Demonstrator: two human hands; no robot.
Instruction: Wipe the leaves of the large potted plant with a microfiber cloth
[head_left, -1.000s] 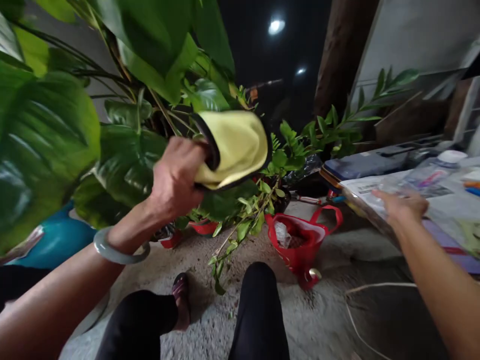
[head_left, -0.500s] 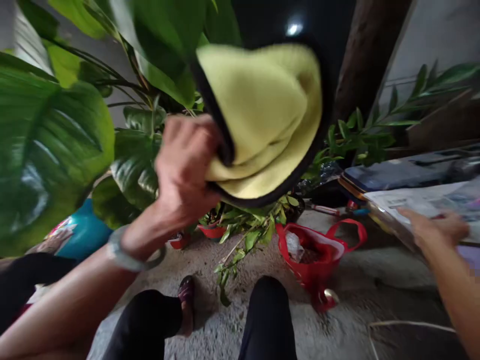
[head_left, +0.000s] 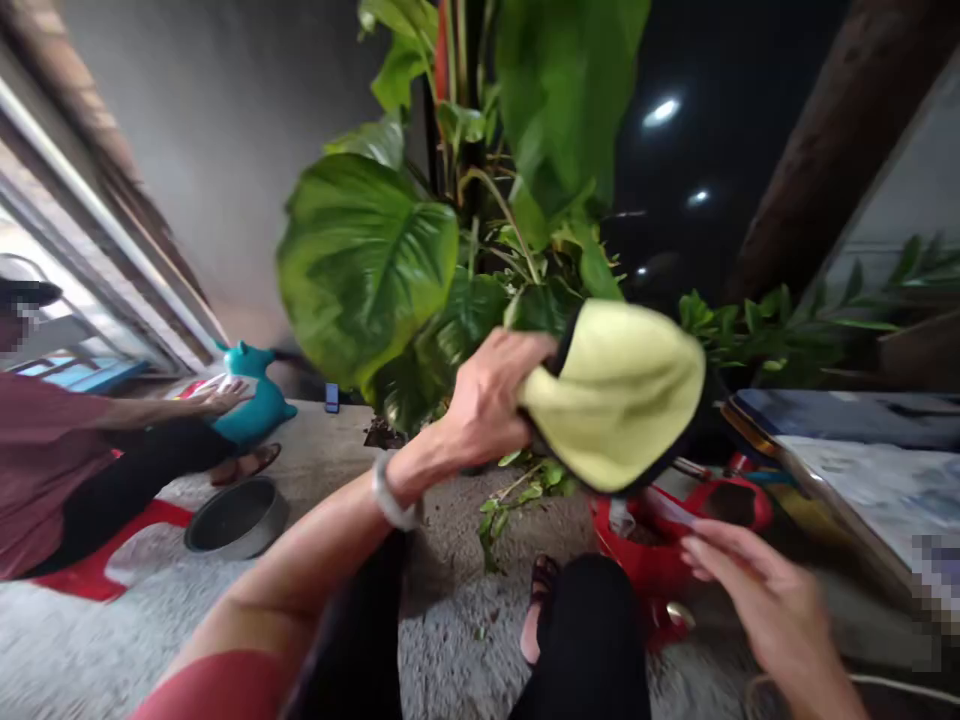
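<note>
In front of the plant (head_left: 367, 250), the left hand (head_left: 491, 395) pinches the cloth (head_left: 626, 395) by one bunched end, seemingly leaving the rest to spread free; by the bag (head_left: 645, 560), the right hand's (head_left: 757, 580) grip is unclear.

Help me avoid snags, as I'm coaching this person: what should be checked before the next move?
1. Left hand gripping the yellow cloth: ok.
2. Right hand empty: cannot tell; something thin may be at its fingers.
3. Mouth of the red bag open: ok.
4. Yellow cloth clear of the green leaves: cannot tell; they overlap in view.
5. Co-worker's hand well apart: ok, at the teal animal figure.
</note>
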